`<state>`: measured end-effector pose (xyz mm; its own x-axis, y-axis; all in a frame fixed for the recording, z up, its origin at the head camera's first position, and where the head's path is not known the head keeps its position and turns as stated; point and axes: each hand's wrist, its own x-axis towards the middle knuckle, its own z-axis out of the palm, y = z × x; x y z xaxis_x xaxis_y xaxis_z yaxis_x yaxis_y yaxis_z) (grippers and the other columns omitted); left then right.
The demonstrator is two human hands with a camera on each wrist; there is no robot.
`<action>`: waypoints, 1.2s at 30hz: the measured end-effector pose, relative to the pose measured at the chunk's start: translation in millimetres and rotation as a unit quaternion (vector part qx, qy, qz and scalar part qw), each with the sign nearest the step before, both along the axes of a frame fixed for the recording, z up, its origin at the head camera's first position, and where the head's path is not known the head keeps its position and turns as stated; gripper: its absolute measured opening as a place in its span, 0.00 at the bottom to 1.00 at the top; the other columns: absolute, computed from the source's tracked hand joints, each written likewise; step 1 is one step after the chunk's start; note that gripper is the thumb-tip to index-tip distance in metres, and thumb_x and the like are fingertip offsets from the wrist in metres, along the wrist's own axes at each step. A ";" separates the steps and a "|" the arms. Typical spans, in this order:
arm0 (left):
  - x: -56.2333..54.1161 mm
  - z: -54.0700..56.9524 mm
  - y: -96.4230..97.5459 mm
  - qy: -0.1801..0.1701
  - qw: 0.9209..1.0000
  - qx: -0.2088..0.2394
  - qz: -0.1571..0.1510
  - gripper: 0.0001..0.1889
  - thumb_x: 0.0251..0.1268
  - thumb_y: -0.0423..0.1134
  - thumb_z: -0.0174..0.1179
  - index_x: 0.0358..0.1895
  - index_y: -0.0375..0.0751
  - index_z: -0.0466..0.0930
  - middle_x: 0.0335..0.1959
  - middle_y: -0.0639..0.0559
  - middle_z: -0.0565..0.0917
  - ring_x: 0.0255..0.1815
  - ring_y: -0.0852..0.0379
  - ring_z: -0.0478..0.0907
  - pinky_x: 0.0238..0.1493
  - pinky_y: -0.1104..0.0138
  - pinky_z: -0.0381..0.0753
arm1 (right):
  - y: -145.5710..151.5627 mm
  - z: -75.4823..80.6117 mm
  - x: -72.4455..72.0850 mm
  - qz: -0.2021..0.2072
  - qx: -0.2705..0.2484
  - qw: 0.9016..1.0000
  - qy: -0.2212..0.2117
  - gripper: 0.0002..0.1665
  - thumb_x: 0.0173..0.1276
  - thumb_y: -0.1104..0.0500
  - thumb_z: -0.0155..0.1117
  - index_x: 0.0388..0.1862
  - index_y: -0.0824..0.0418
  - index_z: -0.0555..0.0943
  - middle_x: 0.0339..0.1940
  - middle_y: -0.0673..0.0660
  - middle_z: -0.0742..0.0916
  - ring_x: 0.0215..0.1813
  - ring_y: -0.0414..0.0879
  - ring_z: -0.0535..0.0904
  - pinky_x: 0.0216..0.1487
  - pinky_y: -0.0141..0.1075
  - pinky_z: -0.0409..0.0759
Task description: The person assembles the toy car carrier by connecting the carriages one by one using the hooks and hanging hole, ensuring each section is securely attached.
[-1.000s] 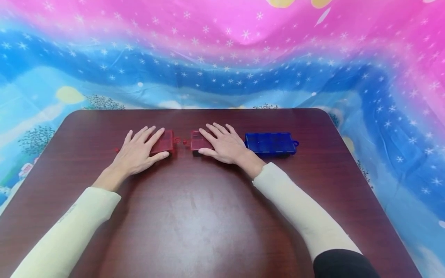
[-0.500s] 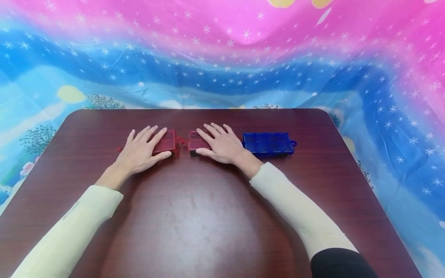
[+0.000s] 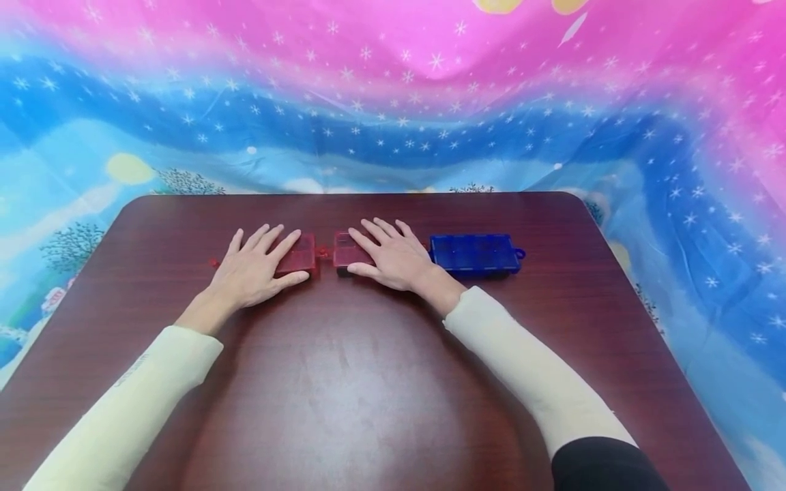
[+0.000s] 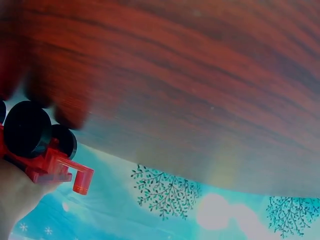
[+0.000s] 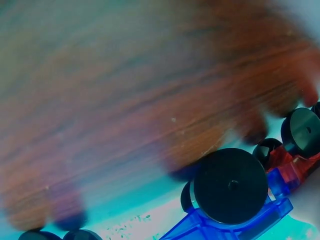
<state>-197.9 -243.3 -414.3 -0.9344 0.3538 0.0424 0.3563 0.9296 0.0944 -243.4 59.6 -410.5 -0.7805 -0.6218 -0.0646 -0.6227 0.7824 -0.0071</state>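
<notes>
1. We see the left hand (image 3: 250, 273), grip released, resting on the left red car (image 3: 301, 254) on the worktop (image 3: 368, 382).
2. On the right red car (image 3: 344, 250) rests the right hand (image 3: 396, 259), equally loose.
3. Just beside, we see the blue car (image 3: 474, 254).

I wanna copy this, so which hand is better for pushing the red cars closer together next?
Probably the left hand: it rests on the end red car, so only that car may need moving. The right hand rests on the middle red car, with the blue car close beside it.
</notes>
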 end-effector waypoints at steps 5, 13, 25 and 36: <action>-0.3 1.0 0.7 -0.002 1.000 -0.002 -0.001 0.51 0.63 0.78 0.48 0.82 0.51 0.53 0.79 0.37 0.57 0.80 0.35 0.47 0.74 0.34 0.38 | 1.1 1.4 0.7 0.005 -0.012 1.000 -0.005 0.50 0.72 0.20 0.30 0.85 0.41 0.46 0.85 0.52 0.53 0.84 0.51 0.40 0.80 0.55 0.38; -0.2 5.6 1.7 0.007 1.000 -0.007 -0.010 0.52 0.62 0.78 0.50 0.82 0.49 0.53 0.79 0.37 0.58 0.81 0.36 0.43 0.75 0.36 0.36 | 1.5 10.7 3.4 0.005 -0.013 1.000 -0.002 0.49 0.72 0.20 0.30 0.85 0.42 0.50 0.85 0.51 0.54 0.84 0.50 0.38 0.79 0.56 0.35; 1.0 11.1 22.5 0.028 0.999 -0.002 -0.022 0.50 0.62 0.77 0.50 0.82 0.52 0.55 0.79 0.39 0.59 0.81 0.37 0.47 0.75 0.36 0.39 | 20.0 19.8 11.3 -0.017 -0.051 0.999 0.010 0.49 0.73 0.22 0.34 0.84 0.44 0.53 0.84 0.52 0.57 0.84 0.53 0.42 0.79 0.57 0.37; 0.7 17.0 53.9 0.031 0.999 0.004 -0.044 0.49 0.63 0.79 0.44 0.82 0.54 0.55 0.79 0.41 0.59 0.81 0.39 0.47 0.76 0.38 0.39 | 44.8 25.7 15.8 -0.035 -0.046 0.998 0.025 0.49 0.72 0.21 0.33 0.85 0.44 0.52 0.84 0.53 0.57 0.84 0.52 0.40 0.79 0.57 0.37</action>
